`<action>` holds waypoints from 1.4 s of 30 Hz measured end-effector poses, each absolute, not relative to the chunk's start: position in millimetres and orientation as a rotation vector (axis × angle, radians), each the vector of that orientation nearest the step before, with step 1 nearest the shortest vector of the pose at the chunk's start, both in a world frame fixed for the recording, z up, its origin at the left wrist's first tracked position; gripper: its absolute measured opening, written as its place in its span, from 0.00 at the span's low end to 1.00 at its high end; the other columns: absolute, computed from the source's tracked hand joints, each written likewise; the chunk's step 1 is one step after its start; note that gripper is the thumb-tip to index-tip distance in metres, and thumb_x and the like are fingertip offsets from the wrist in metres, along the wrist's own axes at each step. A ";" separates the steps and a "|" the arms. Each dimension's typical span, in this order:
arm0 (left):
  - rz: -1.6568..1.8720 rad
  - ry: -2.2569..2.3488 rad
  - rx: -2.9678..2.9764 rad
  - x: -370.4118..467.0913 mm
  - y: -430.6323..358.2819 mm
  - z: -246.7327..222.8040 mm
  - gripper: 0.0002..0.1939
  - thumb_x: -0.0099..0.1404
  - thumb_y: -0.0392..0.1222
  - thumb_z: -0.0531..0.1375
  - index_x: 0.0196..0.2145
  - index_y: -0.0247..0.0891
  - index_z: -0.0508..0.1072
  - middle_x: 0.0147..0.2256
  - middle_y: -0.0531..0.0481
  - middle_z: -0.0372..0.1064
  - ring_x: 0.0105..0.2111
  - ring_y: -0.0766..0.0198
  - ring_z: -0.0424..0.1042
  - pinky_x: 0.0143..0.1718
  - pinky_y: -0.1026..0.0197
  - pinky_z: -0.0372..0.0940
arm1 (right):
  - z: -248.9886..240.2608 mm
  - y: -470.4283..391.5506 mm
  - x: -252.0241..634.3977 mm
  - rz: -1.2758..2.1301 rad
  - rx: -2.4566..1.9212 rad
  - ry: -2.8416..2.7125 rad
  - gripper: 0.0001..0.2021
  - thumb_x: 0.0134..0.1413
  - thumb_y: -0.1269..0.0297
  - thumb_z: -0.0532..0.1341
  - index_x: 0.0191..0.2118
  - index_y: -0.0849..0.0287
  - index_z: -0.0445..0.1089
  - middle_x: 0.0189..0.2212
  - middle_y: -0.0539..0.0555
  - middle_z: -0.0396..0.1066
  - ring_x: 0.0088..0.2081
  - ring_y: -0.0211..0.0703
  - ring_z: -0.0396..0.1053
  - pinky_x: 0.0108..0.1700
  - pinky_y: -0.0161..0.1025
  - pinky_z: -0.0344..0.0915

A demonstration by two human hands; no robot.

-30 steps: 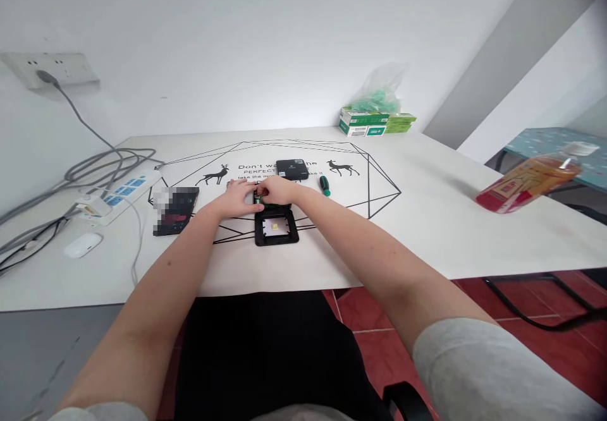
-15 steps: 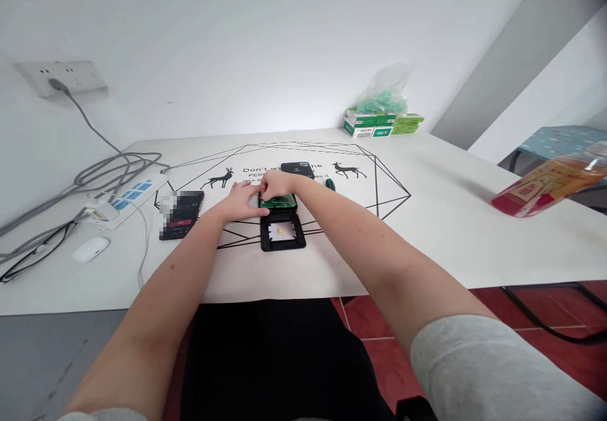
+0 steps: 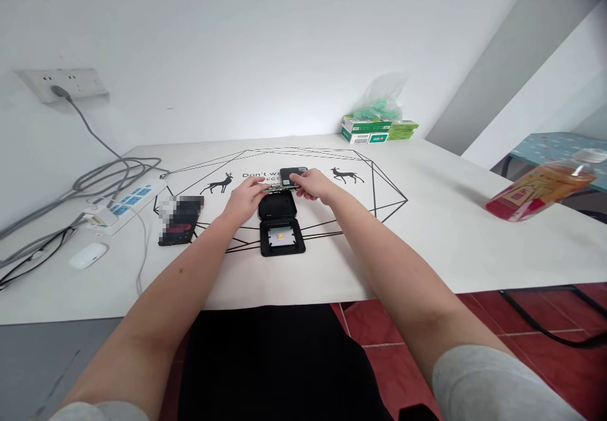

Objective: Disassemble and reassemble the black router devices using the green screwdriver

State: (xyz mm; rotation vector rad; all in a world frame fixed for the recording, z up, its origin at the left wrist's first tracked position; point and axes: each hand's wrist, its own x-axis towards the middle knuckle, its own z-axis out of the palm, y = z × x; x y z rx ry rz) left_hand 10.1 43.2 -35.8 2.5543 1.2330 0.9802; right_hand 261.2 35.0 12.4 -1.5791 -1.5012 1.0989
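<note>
A thin circuit board [image 3: 279, 188], seen nearly edge-on, is held above an open black case [image 3: 277, 206]. My left hand [image 3: 247, 198] pinches the board's left end, and my right hand [image 3: 313, 185] grips its right end. The near half of the case [image 3: 283, 250] lies flat and holds a pale square piece [image 3: 281, 236] with a small gold patch. Just beyond the board a black box-like object [image 3: 287, 174] lies on the printed mat, partly covered by my right hand.
To the left are a phone [image 3: 184, 220], a white earbud case [image 3: 88, 255], a power strip [image 3: 130, 205] and loose cables. Green and white boxes [image 3: 365, 128] with a plastic bag stand at the back. A tilted drink bottle [image 3: 538, 190] is at the right.
The green board has come up out of the case and tipped nearly edge-on between both hands. My right hand has moved right, onto the board's right end. The case's inside now shows black.
</note>
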 end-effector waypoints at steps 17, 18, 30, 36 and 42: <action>0.227 1.403 2.555 -9.8 41.4 -23.0 0.42 0.65 0.73 0.61 0.64 0.40 0.77 0.74 0.37 0.61 0.77 0.34 0.51 0.75 0.32 0.48 | -15.6 43.6 325.0 0.699 -1.818 -1.238 0.15 0.52 0.71 0.68 0.47 0.66 0.81 0.34 0.57 0.78 0.31 0.39 0.71 0.34 0.36 0.69; 0.225 1.413 2.554 -9.2 41.5 -22.6 0.43 0.65 0.73 0.60 0.65 0.39 0.77 0.74 0.37 0.60 0.77 0.34 0.51 0.75 0.32 0.48 | -17.0 43.6 322.7 0.688 -1.842 -1.273 0.14 0.52 0.72 0.68 0.46 0.65 0.81 0.35 0.58 0.79 0.32 0.40 0.71 0.34 0.36 0.69; 0.258 1.402 2.502 -6.5 34.6 -21.4 0.46 0.67 0.70 0.58 0.72 0.38 0.67 0.75 0.36 0.60 0.78 0.34 0.48 0.75 0.35 0.50 | -10.5 41.0 311.6 0.426 -2.151 -1.689 0.07 0.59 0.70 0.68 0.43 0.63 0.82 0.45 0.67 0.83 0.48 0.54 0.80 0.46 0.41 0.72; 0.265 1.390 2.489 -7.6 33.0 -21.2 0.45 0.67 0.70 0.58 0.73 0.39 0.67 0.75 0.37 0.60 0.78 0.35 0.49 0.75 0.35 0.51 | -12.0 40.3 301.4 0.340 -2.267 -1.776 0.12 0.63 0.70 0.65 0.50 0.61 0.81 0.51 0.69 0.81 0.52 0.60 0.80 0.49 0.47 0.74; 0.247 1.401 2.469 -10.3 32.8 -24.0 0.47 0.69 0.71 0.57 0.75 0.39 0.64 0.77 0.37 0.56 0.79 0.35 0.45 0.75 0.35 0.51 | -0.8 36.8 302.9 0.254 -2.339 -1.790 0.15 0.67 0.64 0.64 0.55 0.60 0.79 0.54 0.71 0.79 0.56 0.63 0.79 0.53 0.52 0.75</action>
